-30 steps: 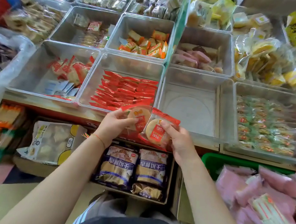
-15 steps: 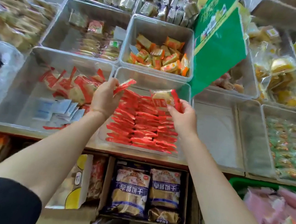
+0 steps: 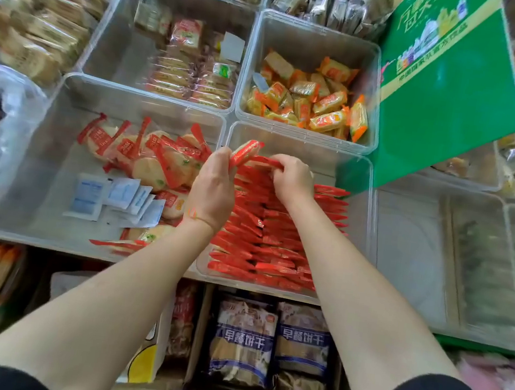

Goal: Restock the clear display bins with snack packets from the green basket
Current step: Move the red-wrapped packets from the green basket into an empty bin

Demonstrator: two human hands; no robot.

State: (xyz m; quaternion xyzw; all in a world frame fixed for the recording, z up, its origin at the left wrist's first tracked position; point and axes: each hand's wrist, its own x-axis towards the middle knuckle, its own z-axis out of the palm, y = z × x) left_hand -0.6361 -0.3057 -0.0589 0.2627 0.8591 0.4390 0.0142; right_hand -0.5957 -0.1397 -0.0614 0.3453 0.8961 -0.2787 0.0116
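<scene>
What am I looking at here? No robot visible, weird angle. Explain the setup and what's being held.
There is no machine: a person restocks a shop display with bare hands. The single picture comes from a wide-angle camera worn on the head, looking forward and down, so both forearms reach in from the bottom.

The surface is a shelf of clear display bins. The left hand pinches one red snack packet above the middle bin, which already holds neat rows of the same red packets. The right hand has its fingers curled round another red packet at the far end of those rows.

Nearby: a bin of round crackers with white sachets, a bin of orange-yellow packets, and a green sign.
</scene>
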